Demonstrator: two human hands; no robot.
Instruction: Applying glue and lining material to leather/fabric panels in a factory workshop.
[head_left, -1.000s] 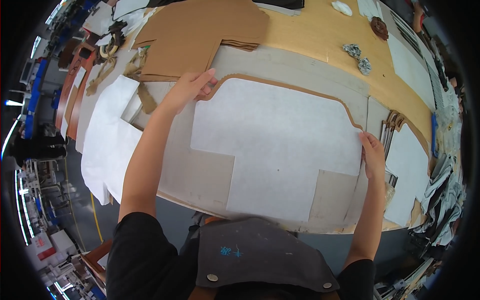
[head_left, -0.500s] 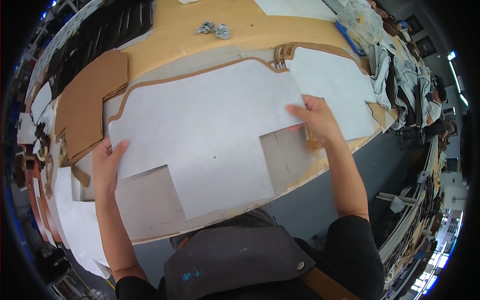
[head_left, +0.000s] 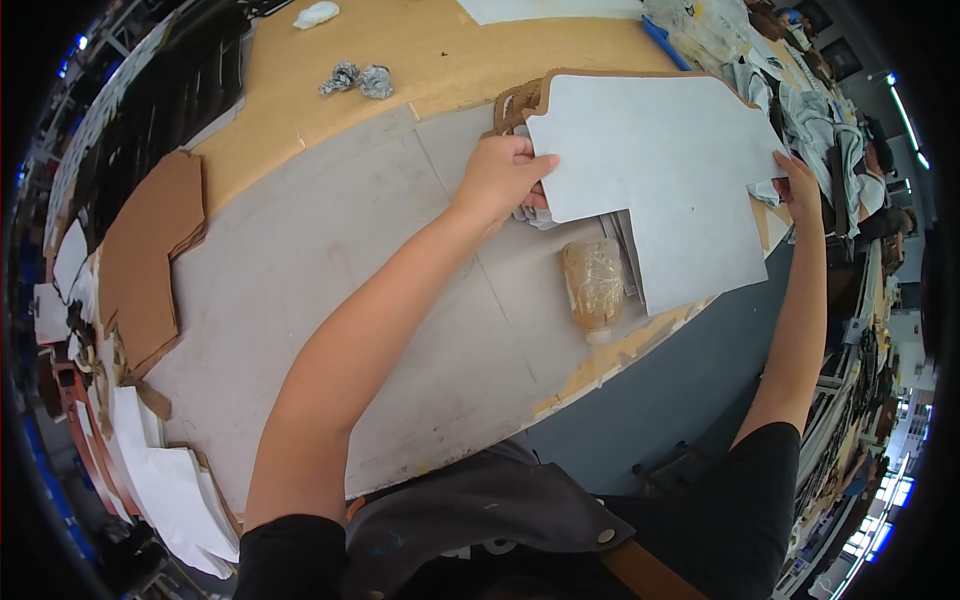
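Observation:
A white T-shaped panel with a thin brown border along its far edge (head_left: 660, 150) is held over the right part of the table. My left hand (head_left: 503, 180) pinches its left edge, thumb on top and fingers underneath. At the opposite edge, my right hand (head_left: 797, 188) grips the panel's right corner. Beneath it lies a stack of similar brown-edged pieces (head_left: 516, 108), mostly covered. Just below the panel's left arm, a clear plastic bottle with yellowish-brown contents (head_left: 592, 280) lies on the table.
Brown cut pieces (head_left: 150, 250) are stacked at the left, with white pieces (head_left: 180, 490) nearer me. Crumpled grey balls (head_left: 358, 80) and a white lump (head_left: 316, 14) sit on the far side. Grey fabric scraps and a clear bag (head_left: 700, 30) crowd the far right. The table's front edge (head_left: 620, 360) curves before me.
Both hands have carried the panel from the middle of the table rightward, over the stack there. The grey table surface and the bottle have come into fuller view.

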